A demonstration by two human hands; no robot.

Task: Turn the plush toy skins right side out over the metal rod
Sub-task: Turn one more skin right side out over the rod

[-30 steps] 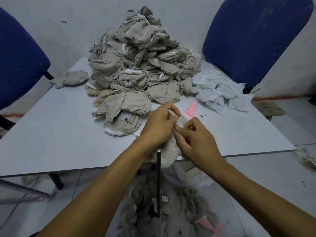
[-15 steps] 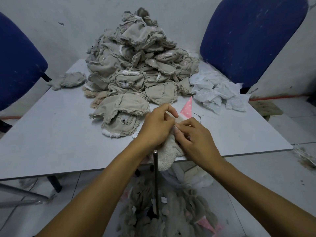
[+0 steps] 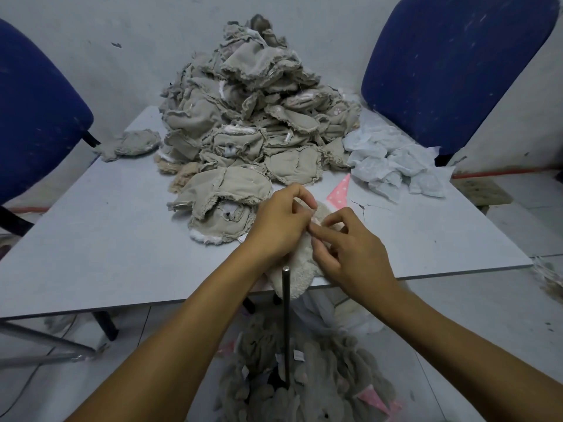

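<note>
Plush skin (image 3: 300, 271) pinched btwn left hand (image 3: 278, 226) & right hand (image 3: 353, 254).

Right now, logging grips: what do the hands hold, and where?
Both the left hand and right hand pinch the cream plush skin at its upper edge.

dull dark metal rod (image 3: 285, 303); fuzzy cream plush skin (image 3: 300, 269); frayed matt beige cloth pile (image 3: 253, 123) at the desk's (image 3: 91, 239) far edge; smooth matt grey desk top.
</note>
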